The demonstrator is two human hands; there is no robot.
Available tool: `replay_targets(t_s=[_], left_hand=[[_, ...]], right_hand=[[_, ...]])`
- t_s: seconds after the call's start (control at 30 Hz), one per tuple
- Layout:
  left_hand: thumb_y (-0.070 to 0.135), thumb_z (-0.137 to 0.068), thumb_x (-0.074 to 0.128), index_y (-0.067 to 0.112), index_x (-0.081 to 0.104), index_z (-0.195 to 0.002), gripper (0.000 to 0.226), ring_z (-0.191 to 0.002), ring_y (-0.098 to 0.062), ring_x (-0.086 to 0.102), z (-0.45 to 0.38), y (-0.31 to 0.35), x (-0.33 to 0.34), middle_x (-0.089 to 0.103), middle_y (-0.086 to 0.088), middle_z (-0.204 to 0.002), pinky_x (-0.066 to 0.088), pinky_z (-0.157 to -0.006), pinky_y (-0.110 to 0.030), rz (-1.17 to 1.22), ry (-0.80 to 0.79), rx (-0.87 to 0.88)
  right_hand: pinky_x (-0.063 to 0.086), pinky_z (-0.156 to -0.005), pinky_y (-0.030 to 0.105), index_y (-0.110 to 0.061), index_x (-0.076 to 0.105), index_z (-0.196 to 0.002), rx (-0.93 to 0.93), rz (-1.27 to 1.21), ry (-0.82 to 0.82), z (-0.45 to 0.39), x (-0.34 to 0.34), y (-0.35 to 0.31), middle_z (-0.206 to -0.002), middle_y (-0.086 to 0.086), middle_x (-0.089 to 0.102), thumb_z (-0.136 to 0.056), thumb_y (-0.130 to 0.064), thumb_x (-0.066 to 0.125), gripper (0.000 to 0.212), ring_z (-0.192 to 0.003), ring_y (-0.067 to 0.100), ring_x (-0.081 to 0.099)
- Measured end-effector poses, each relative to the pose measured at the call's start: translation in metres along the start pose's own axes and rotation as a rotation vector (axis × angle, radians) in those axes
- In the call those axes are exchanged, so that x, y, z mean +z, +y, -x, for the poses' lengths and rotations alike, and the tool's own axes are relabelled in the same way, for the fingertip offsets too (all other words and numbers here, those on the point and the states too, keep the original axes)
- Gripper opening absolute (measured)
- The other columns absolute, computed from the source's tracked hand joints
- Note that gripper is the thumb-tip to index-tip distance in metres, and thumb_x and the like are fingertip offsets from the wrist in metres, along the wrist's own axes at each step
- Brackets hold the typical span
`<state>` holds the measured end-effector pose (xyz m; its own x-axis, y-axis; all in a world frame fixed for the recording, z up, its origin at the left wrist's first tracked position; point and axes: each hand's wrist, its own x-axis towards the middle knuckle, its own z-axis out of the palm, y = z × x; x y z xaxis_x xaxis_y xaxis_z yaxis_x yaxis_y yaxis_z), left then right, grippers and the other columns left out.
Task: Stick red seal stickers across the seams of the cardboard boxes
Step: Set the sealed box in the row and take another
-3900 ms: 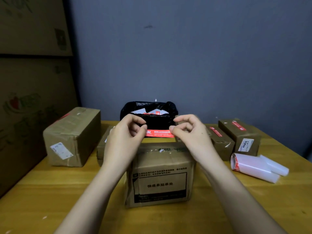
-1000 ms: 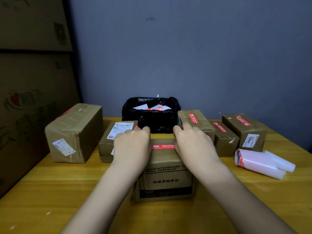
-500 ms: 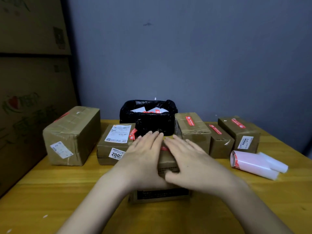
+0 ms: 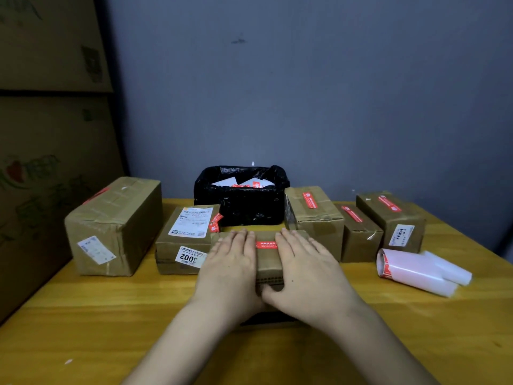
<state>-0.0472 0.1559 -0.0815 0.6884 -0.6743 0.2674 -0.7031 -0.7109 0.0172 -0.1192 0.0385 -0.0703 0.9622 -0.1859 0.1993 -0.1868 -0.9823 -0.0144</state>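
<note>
A brown cardboard box [image 4: 268,262] stands in front of me on the wooden table, with a red seal sticker [image 4: 266,244] stuck across its top. My left hand [image 4: 231,266] lies flat on the box's left half, fingers straight. My right hand [image 4: 304,269] lies flat on the right half, its thumb over the near edge. The sticker shows in the gap between the two hands. A curled roll of sticker backing [image 4: 413,269] with red at one end lies on the table to the right.
A large box [image 4: 113,226] sits at the left, a labelled box [image 4: 183,237] beside it. Three boxes with red stickers [image 4: 313,215] [image 4: 359,234] [image 4: 394,218] line the right. A black-lined bin [image 4: 241,198] with paper scraps stands at the back. Big cartons [image 4: 41,162] rise at the left.
The sticker went from pinched in the air onto the box top. Since half a second ago both hands have slid apart from the middle, uncovering the sticker.
</note>
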Motion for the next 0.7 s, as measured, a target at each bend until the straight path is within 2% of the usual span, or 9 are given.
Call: replay_targets(t_s=[0.13, 0.3, 0.57, 0.7], left_hand=[[0.065, -0.081, 0.047, 0.013, 0.000, -0.152, 0.100, -0.148, -0.019, 0.000, 0.004, -0.013, 0.000, 0.001, -0.004, -0.161, 0.001, -0.121, -0.034, -0.002, 0.030, -0.045], [0.068, -0.080, 0.049, 0.015, -0.004, -0.153, 0.104, -0.148, -0.016, -0.003, 0.005, -0.016, -0.001, -0.004, -0.001, -0.161, 0.003, -0.118, -0.029, 0.062, 0.012, -0.047], [0.067, -0.085, 0.043, 0.010, -0.010, -0.152, 0.103, -0.148, -0.020, -0.005, 0.007, -0.014, -0.002, -0.009, -0.007, -0.160, 0.004, -0.119, -0.031, 0.004, -0.019, -0.023], [0.061, -0.089, 0.045, 0.013, -0.013, -0.151, 0.097, -0.148, -0.016, -0.009, 0.010, -0.023, -0.006, -0.013, -0.003, -0.160, -0.003, -0.116, -0.025, 0.068, -0.063, 0.017]], right_hand=[[0.016, -0.118, 0.043, -0.016, 0.004, -0.154, 0.094, 0.014, -0.037, 0.001, -0.004, 0.003, -0.162, 0.002, 0.001, -0.084, -0.069, 0.042, 0.095, -0.149, 0.021, 0.001], [0.029, -0.112, 0.035, -0.019, 0.004, -0.154, 0.093, -0.051, -0.068, 0.002, -0.009, 0.010, -0.162, -0.007, -0.001, -0.085, -0.071, 0.042, 0.095, -0.148, 0.011, -0.002], [0.025, -0.115, 0.031, -0.018, 0.001, -0.154, 0.058, -0.023, -0.053, 0.007, -0.005, 0.013, -0.162, -0.005, -0.002, -0.087, -0.073, 0.035, 0.094, -0.148, 0.009, -0.003], [0.019, -0.116, 0.030, -0.025, 0.009, -0.154, 0.040, -0.232, -0.083, 0.005, -0.010, 0.035, -0.160, -0.013, 0.007, -0.086, -0.066, 0.047, 0.088, -0.145, 0.003, 0.006]])
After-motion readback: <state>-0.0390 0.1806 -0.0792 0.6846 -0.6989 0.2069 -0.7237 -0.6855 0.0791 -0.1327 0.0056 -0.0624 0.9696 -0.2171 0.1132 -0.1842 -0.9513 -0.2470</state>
